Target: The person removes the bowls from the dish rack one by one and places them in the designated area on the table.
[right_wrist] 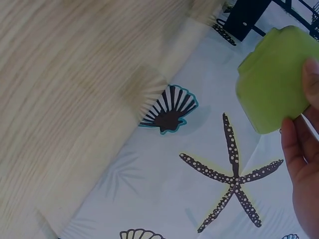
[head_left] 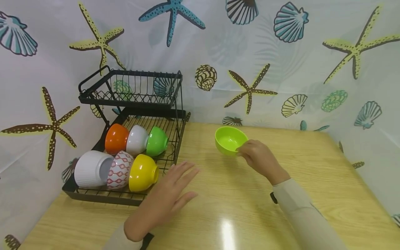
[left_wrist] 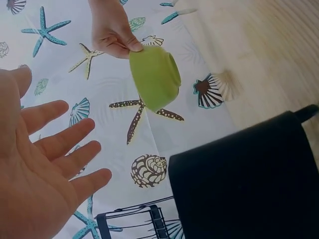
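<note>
A lime-green bowl (head_left: 227,139) is pinched at its right rim by my right hand (head_left: 260,159), its opening turned up in the head view. The same bowl (right_wrist: 276,79) shows its outside in the right wrist view, with thumb and fingers on either side of the rim. In the left wrist view the bowl (left_wrist: 154,77) hangs from the right hand (left_wrist: 113,30). My left hand (head_left: 167,196) holds nothing; its fingers are spread beside the front right of the black dish rack (head_left: 100,198). Nearest to it is a yellow bowl (head_left: 142,173) lying on its side.
On the rack's lower tier also lie a white ribbed bowl (head_left: 90,169), a red-patterned bowl (head_left: 120,170), an orange bowl (head_left: 116,139), a white bowl (head_left: 137,139) and a green bowl (head_left: 157,140). The upper tier (head_left: 131,100) overhangs the back. A shell-print curtain (head_left: 212,45) borders the wooden table (head_left: 312,166).
</note>
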Demonstrator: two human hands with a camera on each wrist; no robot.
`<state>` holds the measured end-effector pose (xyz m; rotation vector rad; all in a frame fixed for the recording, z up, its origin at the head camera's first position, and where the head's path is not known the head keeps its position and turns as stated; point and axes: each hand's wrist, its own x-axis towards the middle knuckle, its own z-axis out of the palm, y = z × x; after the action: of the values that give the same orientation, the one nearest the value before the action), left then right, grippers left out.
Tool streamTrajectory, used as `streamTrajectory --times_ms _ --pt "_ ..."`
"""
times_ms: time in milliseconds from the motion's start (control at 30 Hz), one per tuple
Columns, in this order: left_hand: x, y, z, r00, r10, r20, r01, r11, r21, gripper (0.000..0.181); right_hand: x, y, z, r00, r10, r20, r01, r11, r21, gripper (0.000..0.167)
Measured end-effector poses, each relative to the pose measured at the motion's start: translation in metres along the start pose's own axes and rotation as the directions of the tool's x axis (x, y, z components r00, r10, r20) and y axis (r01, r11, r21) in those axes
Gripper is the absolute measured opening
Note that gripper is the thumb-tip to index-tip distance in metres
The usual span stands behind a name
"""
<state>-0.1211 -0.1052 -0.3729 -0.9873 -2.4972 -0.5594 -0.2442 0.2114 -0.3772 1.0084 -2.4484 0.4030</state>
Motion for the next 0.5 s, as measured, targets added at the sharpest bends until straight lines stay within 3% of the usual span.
streamTrajectory --times_ms 233,500 --pt "-0.003 -0.004 -0.003 0.999 -0.048 0.017 0.047 0.996 0.07 0.057 0.003 0.009 0.017 0.999 0.016 0.043 -0.014 0.999 -0.031 0.013" --pt "-0.006 -0.006 -0.004 0.998 -0.055 0.035 0.053 0.997 0.059 0.056 0.007 0.013 0.031 0.988 0.052 0.147 -0.047 0.998 -0.036 0.011"
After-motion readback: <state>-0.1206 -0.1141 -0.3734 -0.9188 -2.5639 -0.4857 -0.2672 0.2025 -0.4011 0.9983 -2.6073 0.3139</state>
